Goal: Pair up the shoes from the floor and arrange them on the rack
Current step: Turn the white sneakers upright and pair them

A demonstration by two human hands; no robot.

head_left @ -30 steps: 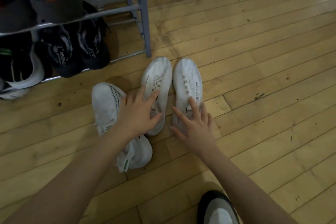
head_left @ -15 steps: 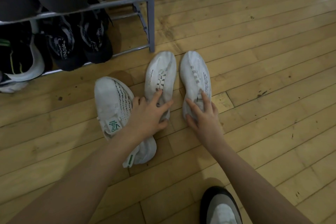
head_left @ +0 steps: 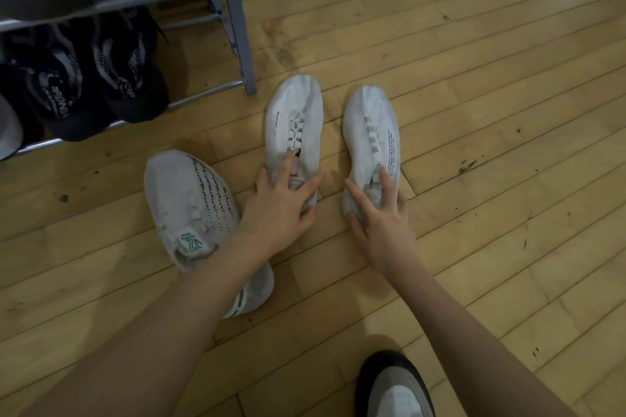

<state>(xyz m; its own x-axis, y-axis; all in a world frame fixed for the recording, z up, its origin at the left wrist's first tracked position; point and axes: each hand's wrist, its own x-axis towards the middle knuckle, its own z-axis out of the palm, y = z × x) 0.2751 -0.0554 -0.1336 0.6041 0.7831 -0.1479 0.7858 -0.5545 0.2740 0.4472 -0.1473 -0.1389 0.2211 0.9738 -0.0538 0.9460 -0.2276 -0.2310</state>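
White knit pair sits on the floor [head_left: 474, 85], one shoe under each of the hands. Left hand [head_left: 283, 203] has fingers curled over the heel end of the left white shoe [head_left: 294, 118], thumb on its inner side, index laid along the laces; looks like a grip. Right hand [head_left: 379, 213] pinches the collar of the right white shoe [head_left: 371, 132], thumb on the near side, fingers into the opening. Both shoes lie flat, toes pointing away from the hands, w/ a strip of floor between them.

Under the left forearm, just left of that hand: a third white sneaker [head_left: 189, 203] w/ green logo, no partner in view. Beyond and left of the left hand stands the rack [head_left: 233, 20], grey metal, its bottom tier already carrying a dark pair [head_left: 98, 78]; more shoes further left, cut off by frame edge. Near the right forearm, a black-and-grey shoe [head_left: 393, 386], prob. on the person's foot; can't tell for sure.

Progress, my read: some pairs shelved, white pair matched and gripped but not lifted; odd sneaker still needs its mate.
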